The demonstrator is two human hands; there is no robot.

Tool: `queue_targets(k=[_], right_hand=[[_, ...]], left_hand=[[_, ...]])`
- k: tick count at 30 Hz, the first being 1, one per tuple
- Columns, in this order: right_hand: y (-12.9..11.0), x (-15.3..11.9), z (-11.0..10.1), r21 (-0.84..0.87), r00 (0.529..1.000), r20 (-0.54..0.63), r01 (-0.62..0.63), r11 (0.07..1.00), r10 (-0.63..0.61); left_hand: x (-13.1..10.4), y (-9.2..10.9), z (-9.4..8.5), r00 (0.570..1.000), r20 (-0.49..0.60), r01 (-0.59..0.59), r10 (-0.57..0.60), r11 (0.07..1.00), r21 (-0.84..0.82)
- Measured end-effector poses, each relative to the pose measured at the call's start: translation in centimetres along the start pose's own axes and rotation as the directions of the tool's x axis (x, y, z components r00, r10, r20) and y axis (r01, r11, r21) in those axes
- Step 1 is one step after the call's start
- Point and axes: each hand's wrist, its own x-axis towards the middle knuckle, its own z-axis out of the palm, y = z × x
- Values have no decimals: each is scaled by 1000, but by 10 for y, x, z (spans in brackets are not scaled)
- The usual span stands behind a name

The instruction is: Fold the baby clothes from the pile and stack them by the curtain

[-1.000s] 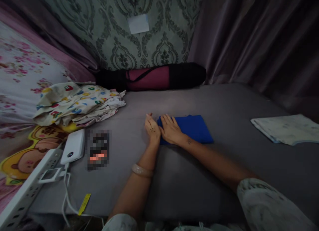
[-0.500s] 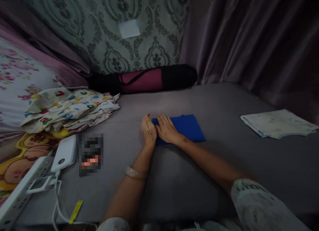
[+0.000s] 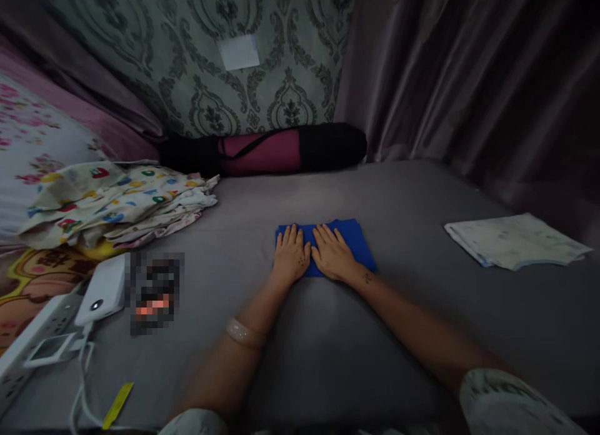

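Observation:
A folded blue cloth (image 3: pixel 354 238) lies flat on the grey bed sheet (image 3: pixel 323 335) in front of me. My left hand (image 3: pixel 291 255) rests palm down on its left part, fingers stretched out and pointing away from me. Beside it, my right hand (image 3: pixel 334 252) is laid flat on the middle of the cloth, fingers extended. The two thumbs almost meet. Both hands cover much of the near side of the cloth.
A folded pale cloth (image 3: pixel 515 240) lies to the right. At left are a patterned cloth pile (image 3: pixel 126 197), a white power bank (image 3: pixel 104 288) with cables and a power strip (image 3: pixel 37 335). A long black-and-maroon bag (image 3: pixel 262 152) lies along the wall.
My left hand has turned from on edge at the cloth's left side to palm down on top of it. My right hand has shifted a little to the right along the cloth.

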Motion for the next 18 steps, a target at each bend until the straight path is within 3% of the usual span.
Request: queue_targets(k=[5, 12, 18], right_hand=[[10, -2, -7, -17, 994, -71, -89, 996, 88], [19, -3, -1, 0, 986, -28, -165, 986, 165], [32, -4, -4, -17, 952, -160, -268, 963, 262]], left_hand=[[-1, -3, -2, 990, -138, 9, -7, 1000, 16], [1, -10, 7, 999, -19, 26, -26, 1000, -2], [-2, -9, -1, 976, -205, 79, -74, 997, 17]])
